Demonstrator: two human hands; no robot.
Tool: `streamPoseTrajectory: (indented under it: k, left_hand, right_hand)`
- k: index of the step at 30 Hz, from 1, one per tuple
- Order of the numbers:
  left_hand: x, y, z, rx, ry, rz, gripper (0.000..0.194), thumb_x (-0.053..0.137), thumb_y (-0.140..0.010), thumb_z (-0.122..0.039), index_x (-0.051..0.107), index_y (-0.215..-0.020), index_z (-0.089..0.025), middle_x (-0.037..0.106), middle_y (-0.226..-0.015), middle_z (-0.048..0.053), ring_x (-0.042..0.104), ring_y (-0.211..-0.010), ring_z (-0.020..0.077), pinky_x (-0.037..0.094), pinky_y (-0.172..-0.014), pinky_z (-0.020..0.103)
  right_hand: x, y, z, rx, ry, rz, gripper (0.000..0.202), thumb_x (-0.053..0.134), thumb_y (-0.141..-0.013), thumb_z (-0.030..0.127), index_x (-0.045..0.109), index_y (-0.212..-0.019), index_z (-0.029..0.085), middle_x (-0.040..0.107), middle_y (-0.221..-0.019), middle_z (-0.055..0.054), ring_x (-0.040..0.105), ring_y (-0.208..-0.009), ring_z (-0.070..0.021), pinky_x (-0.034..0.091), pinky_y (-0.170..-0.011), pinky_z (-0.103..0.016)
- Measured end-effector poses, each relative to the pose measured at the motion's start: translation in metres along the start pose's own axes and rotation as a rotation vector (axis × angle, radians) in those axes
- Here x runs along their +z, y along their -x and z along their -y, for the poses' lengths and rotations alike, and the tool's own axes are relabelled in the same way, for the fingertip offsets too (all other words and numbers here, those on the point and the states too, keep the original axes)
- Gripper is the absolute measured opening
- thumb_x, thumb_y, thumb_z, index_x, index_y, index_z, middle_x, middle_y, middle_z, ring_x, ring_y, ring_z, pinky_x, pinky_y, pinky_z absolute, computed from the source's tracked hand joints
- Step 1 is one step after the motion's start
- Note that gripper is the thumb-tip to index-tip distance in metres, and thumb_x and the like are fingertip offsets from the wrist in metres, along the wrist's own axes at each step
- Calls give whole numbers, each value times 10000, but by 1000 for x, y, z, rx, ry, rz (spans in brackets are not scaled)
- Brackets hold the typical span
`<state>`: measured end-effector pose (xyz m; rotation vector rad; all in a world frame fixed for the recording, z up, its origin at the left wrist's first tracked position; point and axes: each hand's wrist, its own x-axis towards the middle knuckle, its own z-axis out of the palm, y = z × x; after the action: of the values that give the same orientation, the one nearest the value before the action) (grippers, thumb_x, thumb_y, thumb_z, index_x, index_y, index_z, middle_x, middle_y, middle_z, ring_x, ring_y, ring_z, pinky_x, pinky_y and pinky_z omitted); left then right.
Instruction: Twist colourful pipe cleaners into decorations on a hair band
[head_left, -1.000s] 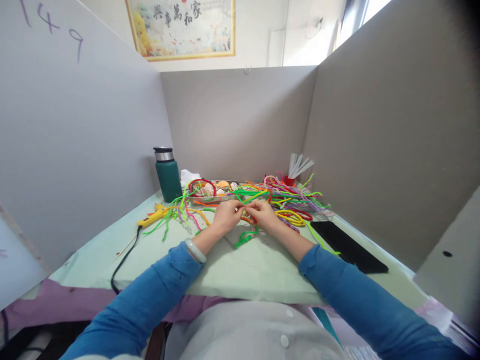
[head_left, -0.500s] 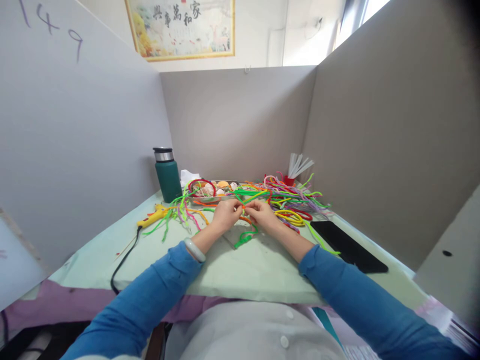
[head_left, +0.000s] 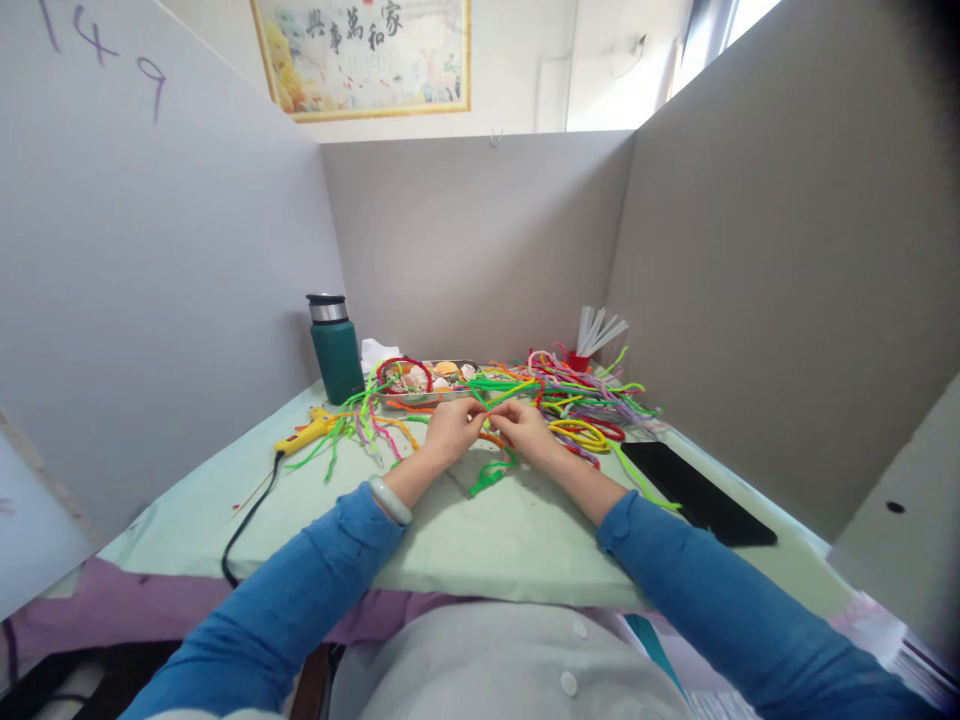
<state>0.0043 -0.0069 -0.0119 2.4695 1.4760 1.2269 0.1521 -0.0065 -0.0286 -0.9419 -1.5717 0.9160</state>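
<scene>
My left hand [head_left: 454, 428] and my right hand [head_left: 523, 428] meet fingertip to fingertip over the middle of the table. Both are pinched closed on a small piece between them, too small and too covered by my fingers to name. Just below them, a green curled pipe cleaner [head_left: 489, 478] lies on the pale tablecloth [head_left: 510, 550]. Behind my fingers, green and yellow pipe cleaners [head_left: 504, 385] spread across the table. A metal tray [head_left: 420, 400] with shell-like pieces and a red loop stands beyond my left hand.
A green bottle [head_left: 337, 355] stands at the back left, with a yellow glue gun [head_left: 304, 432] and its black cord in front. Many coloured pipe cleaners [head_left: 585, 400], a red cup [head_left: 577, 361] of white sticks and a black flat object [head_left: 694, 492] lie right. Grey partitions [head_left: 480, 230] surround the table.
Orange that showed between my fingertips is now barely visible. My hands have otherwise hardly moved.
</scene>
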Motion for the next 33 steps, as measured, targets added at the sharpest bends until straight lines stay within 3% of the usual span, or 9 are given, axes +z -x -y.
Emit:
streamPoseTrajectory:
  k: [9, 13, 22, 33]
  left_hand:
    - [3, -2, 2, -30, -60, 70, 261, 468, -791, -286, 692, -845, -164, 680, -749, 59, 575, -646, 134, 380, -585, 215]
    - [4, -2, 2, -25, -46, 65, 253, 470, -780, -270, 686, -843, -155, 674, -733, 54, 566, -630, 127, 374, -576, 210]
    - [2, -2, 0, 10, -67, 86, 247, 450, -768, -242, 673, -797, -141, 658, -708, 51, 528, -590, 114, 329, -539, 208]
    - [1, -1, -1, 58, -8, 111, 258, 435, -774, -244, 665, -760, -130, 633, -655, 32, 488, -548, 102, 319, -512, 202]
  right_hand:
    - [-1, -3, -9, -59, 94, -17, 126, 528, -701, 289, 535, -746, 172, 491, -466, 57, 419, -371, -76, 332, -371, -185]
    - [-1, -3, -12, -83, 179, -36, 131, 519, -716, 296, 541, -756, 173, 558, -554, 32, 459, -397, -80, 341, -388, -188]
    - [-1, 4, -3, -224, 420, -95, 125, 480, -743, 261, 569, -751, 173, 600, -643, 2, 513, -520, -103, 349, -486, -201]
    - [-7, -2, -6, -61, 114, 6, 136, 514, -682, 292, 508, -655, 158, 470, -542, 47, 394, -474, -69, 316, -442, -176]
